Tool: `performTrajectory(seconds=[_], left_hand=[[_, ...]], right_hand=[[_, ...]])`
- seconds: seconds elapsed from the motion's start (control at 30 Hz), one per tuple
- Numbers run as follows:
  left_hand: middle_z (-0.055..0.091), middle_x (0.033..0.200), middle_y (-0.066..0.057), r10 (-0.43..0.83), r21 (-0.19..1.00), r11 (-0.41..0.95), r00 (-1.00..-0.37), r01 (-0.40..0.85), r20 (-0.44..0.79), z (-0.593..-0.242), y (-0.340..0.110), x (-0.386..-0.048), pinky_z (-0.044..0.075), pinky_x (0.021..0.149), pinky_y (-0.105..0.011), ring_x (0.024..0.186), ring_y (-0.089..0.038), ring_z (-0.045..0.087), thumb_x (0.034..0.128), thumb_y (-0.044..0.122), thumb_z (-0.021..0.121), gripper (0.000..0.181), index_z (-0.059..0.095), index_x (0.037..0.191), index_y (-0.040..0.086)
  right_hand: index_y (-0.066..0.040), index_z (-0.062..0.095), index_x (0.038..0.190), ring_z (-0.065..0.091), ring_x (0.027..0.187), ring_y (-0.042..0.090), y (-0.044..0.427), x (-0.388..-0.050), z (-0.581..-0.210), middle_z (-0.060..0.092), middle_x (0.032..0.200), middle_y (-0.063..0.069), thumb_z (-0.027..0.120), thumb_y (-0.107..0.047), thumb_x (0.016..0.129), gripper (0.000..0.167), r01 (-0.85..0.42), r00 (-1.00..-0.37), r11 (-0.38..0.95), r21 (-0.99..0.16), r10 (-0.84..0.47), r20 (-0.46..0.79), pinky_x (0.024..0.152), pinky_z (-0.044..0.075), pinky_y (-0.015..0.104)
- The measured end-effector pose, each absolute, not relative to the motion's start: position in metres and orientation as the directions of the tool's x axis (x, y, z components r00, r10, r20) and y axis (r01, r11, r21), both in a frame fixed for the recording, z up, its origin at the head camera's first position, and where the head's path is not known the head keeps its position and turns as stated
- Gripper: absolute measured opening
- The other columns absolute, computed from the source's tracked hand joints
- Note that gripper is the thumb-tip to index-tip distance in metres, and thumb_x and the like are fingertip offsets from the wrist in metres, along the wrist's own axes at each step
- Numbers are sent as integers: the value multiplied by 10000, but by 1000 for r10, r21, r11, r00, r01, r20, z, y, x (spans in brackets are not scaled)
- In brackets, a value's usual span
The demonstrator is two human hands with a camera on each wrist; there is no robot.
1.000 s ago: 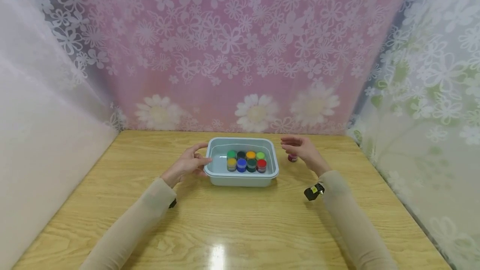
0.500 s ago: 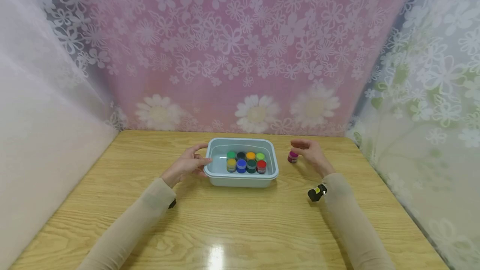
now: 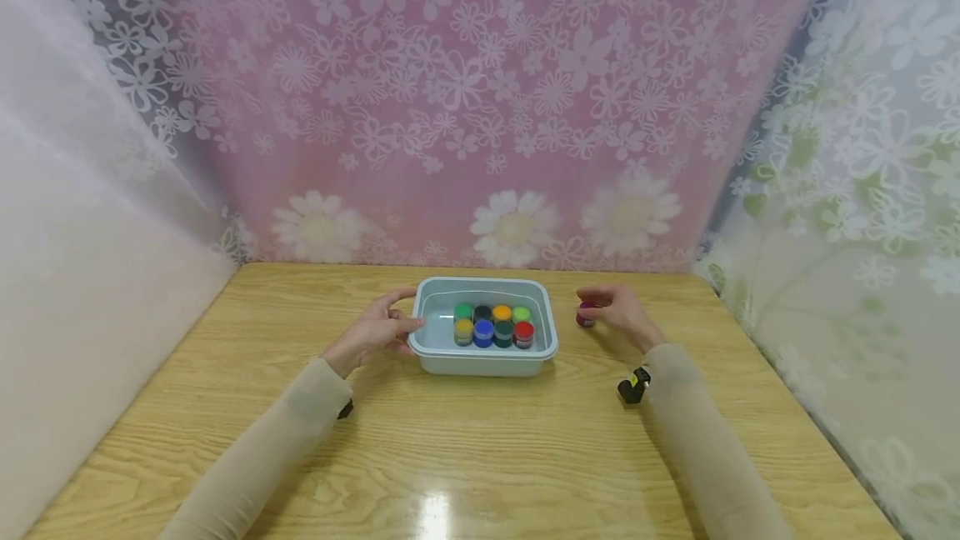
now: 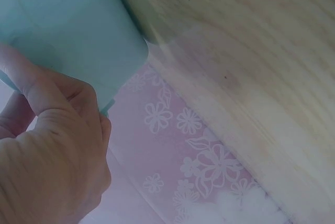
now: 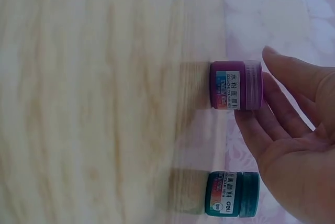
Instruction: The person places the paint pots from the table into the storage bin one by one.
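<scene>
My left hand (image 3: 371,327) grips the left rim of a pale blue plastic tub (image 3: 480,366), thumb over the edge. In the left wrist view, curled fingers (image 4: 52,93) lie against the tub's wall (image 4: 68,25). Several small paint jars stand in two rows inside, among them a blue jar (image 3: 483,334) and a red jar (image 3: 523,335). To the tub's right, my right hand (image 3: 621,315) is at a magenta gouache paint jar (image 5: 235,85) standing on the table. The right wrist view shows thumb and fingers spread around its lid; firm contact is not visible.
A dark teal paint jar (image 5: 232,194) stands beside the magenta one in the right wrist view; my right hand hides it in the head view. The wooden table (image 3: 487,448) meets a pink flowered curtain (image 3: 480,107) behind, with pale curtains at both sides.
My right hand has moved rightward from beside the tub, then slightly down around the magenta jar, which stays in place. My left hand keeps its grip on the tub.
</scene>
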State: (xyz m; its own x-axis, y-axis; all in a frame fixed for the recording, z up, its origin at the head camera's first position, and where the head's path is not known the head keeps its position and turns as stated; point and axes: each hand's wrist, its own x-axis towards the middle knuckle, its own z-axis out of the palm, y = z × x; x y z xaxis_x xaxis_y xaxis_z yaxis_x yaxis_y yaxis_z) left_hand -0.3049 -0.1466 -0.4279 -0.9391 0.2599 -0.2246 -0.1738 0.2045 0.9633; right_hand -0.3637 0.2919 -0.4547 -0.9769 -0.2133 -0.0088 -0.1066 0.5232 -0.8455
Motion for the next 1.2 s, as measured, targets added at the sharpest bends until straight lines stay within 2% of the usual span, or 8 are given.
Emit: performTrajectory(seconds=[0.13, 0.27, 0.5, 0.63, 0.77, 0.93, 1.2], left_hand=[[567, 942, -159, 258, 965, 197, -940, -175, -223, -430, -147, -306, 617, 742, -506, 666, -191, 634, 939, 117, 668, 667, 345, 1514, 220], [567, 958, -166, 259, 963, 200, -939, -179, -228, -431, -147, -308, 623, 723, -488, 675, -195, 636, 939, 123, 670, 667, 346, 1513, 227], [561, 995, -182, 258, 961, 203, -936, -189, -238, -430, -147, -309, 620, 740, -493, 696, -200, 642, 939, 125, 670, 670, 346, 1513, 241], [569, 1002, -200, 258, 962, 200, -937, -188, -237, -429, -147, -308, 619, 743, -497, 697, -203, 644, 939, 113, 667, 673, 341, 1515, 235], [568, 965, -179, 259, 963, 195, -938, -184, -231, -428, -146, -306, 611, 757, -521, 683, -200, 640, 936, 109, 669, 674, 342, 1515, 223], [551, 893, -120, 271, 967, 186, -936, -176, -223, -427, -146, -305, 592, 794, -563, 663, -198, 637, 933, 91, 668, 684, 333, 1520, 201], [542, 878, -91, 259, 968, 190, -943, -165, -211, -428, -146, -306, 609, 754, -532, 659, -188, 632, 934, 98, 670, 680, 339, 1519, 198]], right_hand=[[50, 496, 1391, 564, 1220, 380, 291, -364, -457, 564, 1341, 275, 679, -14, 901, 526, -94, -977, 512, -854, -213, -20, 1084, 458, 465], [55, 508, 1374, 562, 1201, 386, 292, -365, -459, 570, 1317, 287, 699, 11, 871, 540, -96, -975, 540, -836, -220, -30, 1061, 483, 440], [23, 513, 1387, 559, 1195, 367, 293, -366, -462, 582, 1305, 265, 711, -23, 876, 550, -68, -975, 584, -809, -213, -72, 1058, 482, 444], [2, 525, 1386, 568, 1201, 354, 291, -365, -461, 590, 1315, 238, 724, -96, 888, 546, -39, -977, 584, -811, -194, -93, 1051, 487, 433], [-7, 527, 1387, 584, 1199, 330, 287, -361, -457, 610, 1307, 204, 749, -188, 881, 582, -13, -975, 534, -845, -193, -106, 1001, 532, 386], [-1, 522, 1389, 576, 1218, 325, 279, -355, -448, 617, 1296, 199, 773, -223, 861, 625, -23, -969, 458, -889, -228, -92, 981, 550, 349], [-43, 513, 1407, 544, 1255, 323, 266, -353, -434, 588, 1339, 184, 772, -221, 862, 629, -20, -968, 409, -913, -235, -84, 1073, 478, 433]])
